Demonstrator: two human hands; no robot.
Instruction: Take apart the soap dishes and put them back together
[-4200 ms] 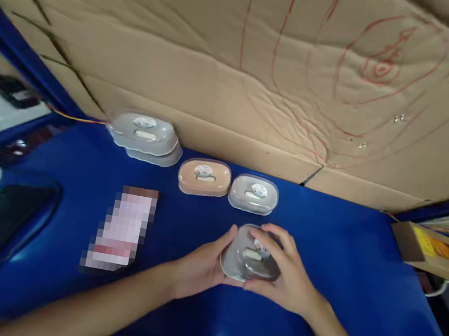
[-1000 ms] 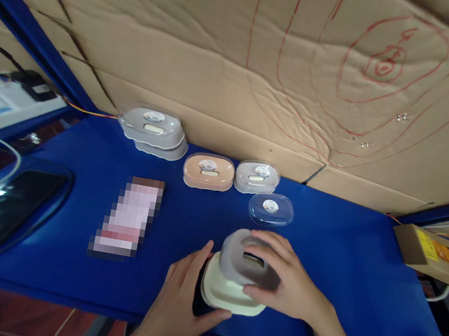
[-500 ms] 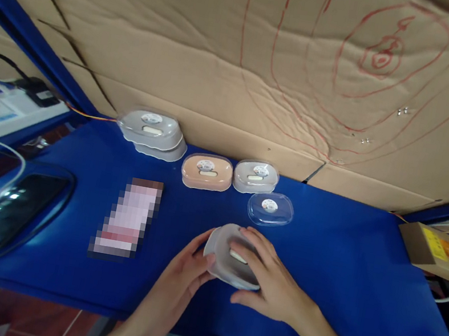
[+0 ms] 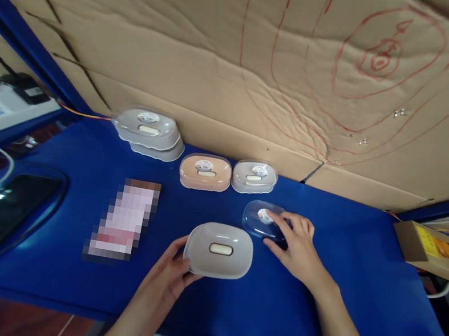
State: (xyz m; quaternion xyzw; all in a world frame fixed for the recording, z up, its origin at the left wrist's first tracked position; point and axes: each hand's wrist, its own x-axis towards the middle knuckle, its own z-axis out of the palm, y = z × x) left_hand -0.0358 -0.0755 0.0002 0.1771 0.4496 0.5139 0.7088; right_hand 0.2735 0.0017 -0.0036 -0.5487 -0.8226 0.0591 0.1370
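Observation:
A grey oval box with a cream oval piece in its middle is held at its left end by my left hand. My right hand is on the right part of a clear plastic lid, its fingers over the lid's top and thumb at the near edge. A round white label is on the lid. Behind stand a peach box with a clear lid and a light grey one, side by side.
Stacked grey boxes stand at the back left. A pixelated flat item, a dark tablet and white cables lie left on the blue table. An open cardboard box is at the right, a cardboard wall behind.
My right hand has left the grey box and moved to the clear lid, which has shifted slightly nearer. The grey box has moved left and turned level in my left hand.

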